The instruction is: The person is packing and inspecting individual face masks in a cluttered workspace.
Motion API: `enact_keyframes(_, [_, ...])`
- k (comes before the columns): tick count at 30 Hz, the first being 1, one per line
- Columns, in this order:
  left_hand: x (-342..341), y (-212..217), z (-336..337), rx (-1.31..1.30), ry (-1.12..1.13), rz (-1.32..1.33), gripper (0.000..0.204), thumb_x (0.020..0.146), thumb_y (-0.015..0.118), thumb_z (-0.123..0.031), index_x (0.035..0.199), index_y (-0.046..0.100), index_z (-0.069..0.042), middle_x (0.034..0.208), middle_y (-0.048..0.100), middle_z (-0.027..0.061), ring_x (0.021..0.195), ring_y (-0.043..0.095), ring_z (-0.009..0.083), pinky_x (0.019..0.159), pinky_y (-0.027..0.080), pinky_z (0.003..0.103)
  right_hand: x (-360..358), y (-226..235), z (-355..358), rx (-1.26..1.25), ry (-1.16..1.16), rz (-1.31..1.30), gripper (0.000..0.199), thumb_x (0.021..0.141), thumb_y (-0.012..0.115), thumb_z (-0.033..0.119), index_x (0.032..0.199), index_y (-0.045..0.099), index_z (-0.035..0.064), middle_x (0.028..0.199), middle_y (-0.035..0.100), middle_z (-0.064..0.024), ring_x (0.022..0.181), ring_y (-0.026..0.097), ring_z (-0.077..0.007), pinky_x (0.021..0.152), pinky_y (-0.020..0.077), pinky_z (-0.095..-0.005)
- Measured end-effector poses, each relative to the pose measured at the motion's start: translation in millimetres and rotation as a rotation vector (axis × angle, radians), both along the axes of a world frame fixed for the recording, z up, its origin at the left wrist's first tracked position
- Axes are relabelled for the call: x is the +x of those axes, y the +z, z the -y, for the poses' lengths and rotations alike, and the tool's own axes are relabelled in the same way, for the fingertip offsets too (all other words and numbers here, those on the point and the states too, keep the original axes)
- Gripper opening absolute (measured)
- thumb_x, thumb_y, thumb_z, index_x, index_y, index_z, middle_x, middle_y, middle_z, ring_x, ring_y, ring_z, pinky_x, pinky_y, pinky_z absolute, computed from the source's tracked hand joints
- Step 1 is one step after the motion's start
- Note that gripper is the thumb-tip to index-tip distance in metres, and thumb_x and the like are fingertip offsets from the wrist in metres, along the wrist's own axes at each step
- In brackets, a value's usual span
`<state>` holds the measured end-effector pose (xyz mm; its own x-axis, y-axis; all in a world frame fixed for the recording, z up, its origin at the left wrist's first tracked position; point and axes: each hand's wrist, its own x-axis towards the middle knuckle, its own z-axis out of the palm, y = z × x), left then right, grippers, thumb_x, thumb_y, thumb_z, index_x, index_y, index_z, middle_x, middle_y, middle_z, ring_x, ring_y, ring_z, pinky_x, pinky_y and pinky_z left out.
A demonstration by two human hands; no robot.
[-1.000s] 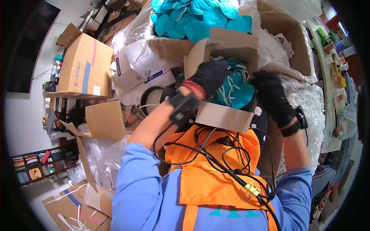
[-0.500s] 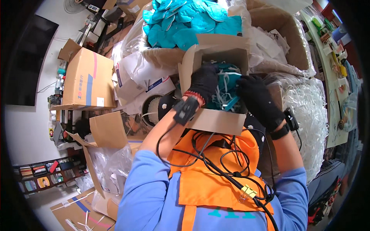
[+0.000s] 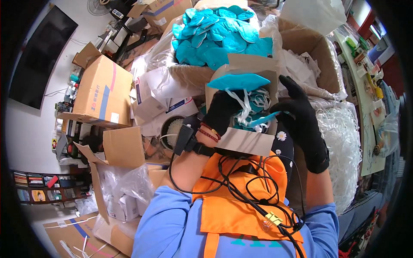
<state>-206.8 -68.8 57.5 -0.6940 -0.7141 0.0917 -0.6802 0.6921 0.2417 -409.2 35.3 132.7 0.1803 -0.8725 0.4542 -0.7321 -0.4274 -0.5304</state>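
A small open carton (image 3: 247, 141) stands before me with teal face masks and tangled white straps (image 3: 259, 99) inside. My left hand (image 3: 224, 111), in a black glove, is over the carton's left side, its fingers closed and partly hidden. It holds up a teal face mask (image 3: 239, 81) with white straps hanging down. My right hand (image 3: 299, 118), also gloved in black, is at the carton's right edge with its index finger raised. Its lower fingers hold a second teal face mask (image 3: 263, 120), seen edge-on and slanting into the carton.
Beyond the carton, a plastic-lined box holds a heap of teal mask pieces (image 3: 223, 36). A bag of white straps (image 3: 337, 150) stands at the right. White boxes (image 3: 150, 88), a brown carton (image 3: 103, 92) and a round tub (image 3: 172, 129) are at the left. Cables (image 3: 241, 189) lie across my orange apron.
My left hand has brought a teal mask up to the carton's top. My right hand has drawn back slightly rightward, index finger raised, with another mask at its fingers. The view has shifted slightly.
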Motion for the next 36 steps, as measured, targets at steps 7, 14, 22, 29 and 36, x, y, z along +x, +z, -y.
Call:
enact_keyframes(7, [0,-57,-13,0.154,-0.224,-0.391,0.031,0.091,0.050,-0.019,0.116,0.054,-0.001,0.112,0.059,0.0160,0.097,0.060,0.0265,0.081,0.049,0.036,3,-38,21,0.283,-0.193,0.569,0.015,0.081,0.065,0.008,0.095,0.061,0.0026,0.102,0.062,-0.0156,0.089,0.061,-0.0291,0.074,0.0497,-0.0353])
enact_keyframes(14, [21,-45,13,0.761,-0.138,-1.132,0.035,0.088,0.057,-0.030,0.114,0.057,-0.006,0.104,0.063,0.0077,0.091,0.059,0.0203,0.080,0.047,0.030,-12,-39,27,-0.238,-0.228,0.025,0.022,0.083,0.065,0.017,0.095,0.060,-0.0009,0.085,0.063,-0.0152,0.075,0.062,-0.0278,0.067,0.0486,-0.0316])
enact_keyframes(22, [-6,-4,-37,1.362,0.089,-1.127,0.024,0.090,0.059,-0.027,0.103,0.058,-0.007,0.090,0.058,-0.0013,0.080,0.054,0.0090,0.070,0.046,0.025,12,-16,28,-0.016,-0.402,-0.087,0.028,0.082,0.066,0.032,0.078,0.055,0.0060,0.068,0.059,-0.0146,0.063,0.062,-0.0314,0.052,0.0459,-0.0378])
enact_keyframes(29, [-22,-2,-51,1.017,0.030,-1.212,0.027,0.088,0.061,-0.023,0.106,0.060,-0.003,0.091,0.060,0.0019,0.081,0.055,0.0094,0.069,0.046,0.026,9,-26,33,-0.080,-0.425,0.045,0.030,0.081,0.067,0.033,0.090,0.056,0.0075,0.074,0.061,-0.0130,0.063,0.063,-0.0264,0.052,0.0472,-0.0358])
enact_keyframes(36, [-21,17,-43,0.629,0.332,-1.069,0.021,0.091,0.055,-0.024,0.102,0.058,-0.006,0.083,0.062,0.0130,0.071,0.059,0.0251,0.062,0.045,0.033,32,-33,7,0.374,0.108,1.227,0.046,0.082,0.060,0.013,0.124,0.047,-0.0010,0.112,0.057,-0.0070,0.102,0.053,-0.0152,0.091,0.0400,-0.0288])
